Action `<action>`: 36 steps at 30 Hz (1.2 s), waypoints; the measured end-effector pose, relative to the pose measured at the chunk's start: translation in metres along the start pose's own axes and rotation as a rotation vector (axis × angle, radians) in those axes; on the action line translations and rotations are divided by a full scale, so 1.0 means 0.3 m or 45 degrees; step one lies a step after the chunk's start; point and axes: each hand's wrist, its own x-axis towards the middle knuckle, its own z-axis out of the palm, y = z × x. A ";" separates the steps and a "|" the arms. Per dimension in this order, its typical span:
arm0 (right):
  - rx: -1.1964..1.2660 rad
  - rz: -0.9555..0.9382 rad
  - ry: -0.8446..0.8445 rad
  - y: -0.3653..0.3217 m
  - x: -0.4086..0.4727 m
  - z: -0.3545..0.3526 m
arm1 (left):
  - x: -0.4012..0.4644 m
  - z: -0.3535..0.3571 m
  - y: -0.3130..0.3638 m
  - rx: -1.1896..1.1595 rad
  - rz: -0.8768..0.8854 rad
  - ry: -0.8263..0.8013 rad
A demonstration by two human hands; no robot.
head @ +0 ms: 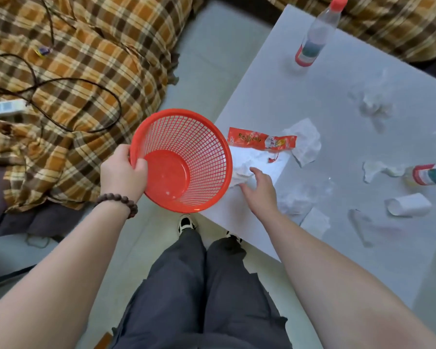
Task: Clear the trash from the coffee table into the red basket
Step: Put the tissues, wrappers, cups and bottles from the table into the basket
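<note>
We hold the red basket (184, 159) at the centre of the frame, tilted so its mouth faces us — a mesh-walled plastic tub with a solid round bottom, and nothing lies inside it. Our left hand (124, 172) grips its rim on the left side, fingers curled over the edge, a beaded bracelet (118, 200) on the wrist. The basket's right rim sits just at the near-left corner of the white coffee table (325, 79).

Our right hand (258, 188) reaches just right of the basket, fingers spread and relaxed, their tips touching a crumpled white tissue (244, 165) at the table's corner. Just above it lies a red snack wrapper (261, 141), resting partly on another tissue (306, 142).

Farther out — toward the right edge of the frame — a paper cup (408, 205) lies on its side, and a bottle (429, 173) lies flat. A second red-capped bottle (317, 34) stands upright at the upper right. A plaid blanket (73, 71) with black cables (68, 81) fills the upper left.
</note>
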 end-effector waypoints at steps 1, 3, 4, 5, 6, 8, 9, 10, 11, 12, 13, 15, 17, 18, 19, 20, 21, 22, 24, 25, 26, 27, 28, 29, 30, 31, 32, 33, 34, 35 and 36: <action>-0.065 -0.035 -0.016 0.008 0.019 0.025 | 0.015 0.004 -0.011 0.006 0.002 0.007; -0.208 -0.109 -0.054 0.022 0.058 0.079 | 0.049 0.004 -0.029 0.016 -0.009 0.040; -0.303 -0.136 -0.079 0.031 0.076 0.105 | 0.064 0.000 -0.038 0.024 -0.022 0.059; -0.405 -0.156 -0.104 0.040 0.094 0.129 | 0.080 -0.004 -0.046 0.030 -0.030 0.075; -0.495 -0.168 -0.129 0.049 0.111 0.150 | 0.095 -0.007 -0.054 0.034 -0.025 0.085; -0.611 -0.191 -0.149 0.068 0.140 0.181 | 0.120 -0.014 -0.064 0.048 0.024 0.109; -0.646 -0.205 -0.133 0.076 0.151 0.192 | 0.130 -0.018 -0.068 0.064 0.053 0.125; -0.674 -0.218 -0.101 0.081 0.159 0.199 | 0.140 -0.022 -0.069 0.080 0.076 0.138; -0.689 -0.226 -0.065 0.084 0.166 0.202 | 0.149 -0.027 -0.069 0.091 0.090 0.145; -0.678 -0.223 -0.035 0.082 0.173 0.201 | 0.158 -0.033 -0.068 0.100 0.098 0.141; -0.638 -0.207 -0.009 0.073 0.180 0.194 | 0.165 -0.038 -0.066 0.110 0.104 0.132; -0.480 -0.161 0.052 0.033 0.186 0.168 | 0.175 -0.047 -0.059 0.131 0.118 0.116; -0.301 -0.166 0.127 -0.025 0.172 0.130 | 0.181 -0.050 -0.045 0.123 0.109 0.112; -0.233 -0.186 0.167 -0.057 0.158 0.108 | 0.181 -0.051 -0.036 0.110 0.096 0.110; -0.177 -0.211 0.211 -0.092 0.142 0.084 | 0.180 -0.052 -0.025 0.097 0.081 0.107; -0.127 -0.240 0.259 -0.127 0.124 0.061 | 0.178 -0.054 -0.012 0.085 0.069 0.102; -0.077 -0.275 0.310 -0.164 0.105 0.037 | 0.178 -0.057 0.001 0.075 0.064 0.099; -0.024 -0.316 0.363 -0.204 0.086 0.015 | 0.176 -0.060 0.015 0.069 0.066 0.101; 0.078 -0.428 0.452 -0.288 0.052 -0.020 | 0.171 -0.068 0.042 0.058 0.080 0.105; 0.108 -0.499 0.473 -0.330 0.037 -0.031 | 0.167 -0.071 0.054 0.044 0.089 0.099; 0.121 -0.570 0.469 -0.369 0.025 -0.037 | 0.162 -0.072 0.066 0.029 0.098 0.088; 0.120 -0.636 0.441 -0.404 0.016 -0.037 | 0.156 -0.072 0.077 0.018 0.107 0.078; 0.108 -0.695 0.398 -0.432 0.010 -0.034 | 0.148 -0.071 0.088 0.009 0.116 0.073; 0.085 -0.743 0.351 -0.452 0.008 -0.027 | 0.141 -0.068 0.098 -0.003 0.123 0.073; 0.052 -0.770 0.300 -0.464 0.010 -0.018 | 0.133 -0.066 0.108 -0.016 0.128 0.075; 0.012 -0.774 0.248 -0.471 0.015 -0.009 | 0.126 -0.063 0.118 -0.025 0.132 0.077; -0.028 -0.763 0.197 -0.473 0.019 -0.002 | 0.119 -0.060 0.125 -0.034 0.135 0.077; -0.054 -0.750 0.157 -0.471 0.024 0.002 | 0.113 -0.058 0.131 -0.044 0.135 0.077; -0.060 -0.746 0.138 -0.465 0.029 0.002 | 0.110 -0.056 0.134 -0.055 0.127 0.077; -0.051 -0.752 0.147 -0.457 0.033 -0.002 | 0.108 -0.055 0.134 -0.068 0.114 0.079; -0.038 -0.761 0.185 -0.445 0.038 -0.008 | 0.106 -0.055 0.133 -0.078 0.101 0.082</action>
